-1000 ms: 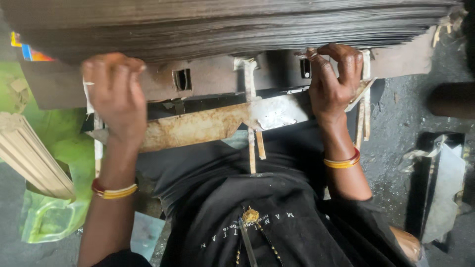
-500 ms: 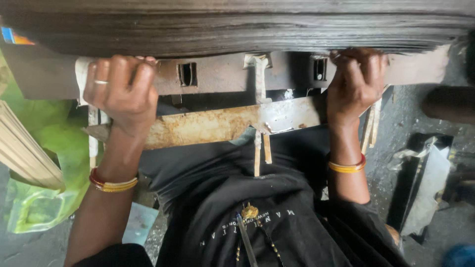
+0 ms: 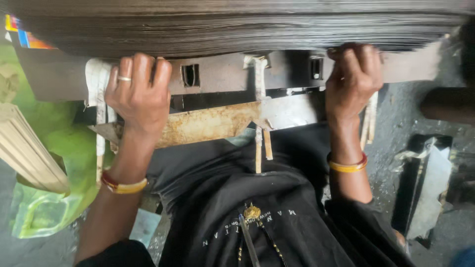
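Much of this is hard to read: the tall stack of thin dark sheets (image 3: pixel 237 24) runs off the top and both sides of the view, so its full extent is cut off, and the fingertips of both hands disappear over its lower edge. What lies behind the sheets cannot be made out.

The left hand (image 3: pixel 137 94), with a ring on one finger and a yellow-and-red bangle (image 3: pixel 122 186) at the wrist, is curled closed over the front edge of the brown flat metal bar (image 3: pixel 222 76) with square slots that sits just under the stack; a strip of white cloth (image 3: pixel 96 89) is pressed beside its little finger. The right hand (image 3: pixel 352 81) is likewise closed in a fist-like grip on the same bar, further along, its knuckles touching the bottom of the stack. Whether the fingers grip the sheets too or only the bar, I cannot tell.

Between the two hands, just below the bar, lies a rusty yellowish metal plate (image 3: pixel 208 123), with pale cloth ties (image 3: pixel 260 133) hanging down past it. Beyond the left wrist is a green plastic bag (image 3: pixel 44 198).
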Tool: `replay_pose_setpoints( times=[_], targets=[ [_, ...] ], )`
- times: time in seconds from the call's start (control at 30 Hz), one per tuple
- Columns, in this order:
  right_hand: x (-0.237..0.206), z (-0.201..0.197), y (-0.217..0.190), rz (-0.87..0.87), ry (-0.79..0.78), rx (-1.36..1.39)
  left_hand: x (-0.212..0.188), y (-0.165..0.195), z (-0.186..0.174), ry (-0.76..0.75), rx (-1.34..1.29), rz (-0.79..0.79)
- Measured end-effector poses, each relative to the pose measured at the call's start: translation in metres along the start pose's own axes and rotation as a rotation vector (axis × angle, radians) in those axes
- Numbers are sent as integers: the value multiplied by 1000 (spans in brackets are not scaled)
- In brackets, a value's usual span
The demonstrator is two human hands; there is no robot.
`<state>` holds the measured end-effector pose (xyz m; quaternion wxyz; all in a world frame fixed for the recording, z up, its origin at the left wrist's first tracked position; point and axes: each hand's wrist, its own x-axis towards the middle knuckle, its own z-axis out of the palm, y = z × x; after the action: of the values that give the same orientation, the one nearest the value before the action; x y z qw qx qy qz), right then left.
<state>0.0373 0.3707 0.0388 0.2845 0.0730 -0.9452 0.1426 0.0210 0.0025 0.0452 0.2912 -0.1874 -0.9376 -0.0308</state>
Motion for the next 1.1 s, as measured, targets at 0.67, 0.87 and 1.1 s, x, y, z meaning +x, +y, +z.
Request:
replay_pose_setpoints(
  times=[0.67,0.87,1.1],
  targets=[
    [-34,-31,-74,-180,-482,301,-19,91,-39,-450,-578,-70],
    [-25,-33,-72,-211,-480,290,-19,97,-36,-433,-568,-72],
    [-27,-44,-68,-138,-362,373,2,92,-57,-408,-711,-63]
  ],
)
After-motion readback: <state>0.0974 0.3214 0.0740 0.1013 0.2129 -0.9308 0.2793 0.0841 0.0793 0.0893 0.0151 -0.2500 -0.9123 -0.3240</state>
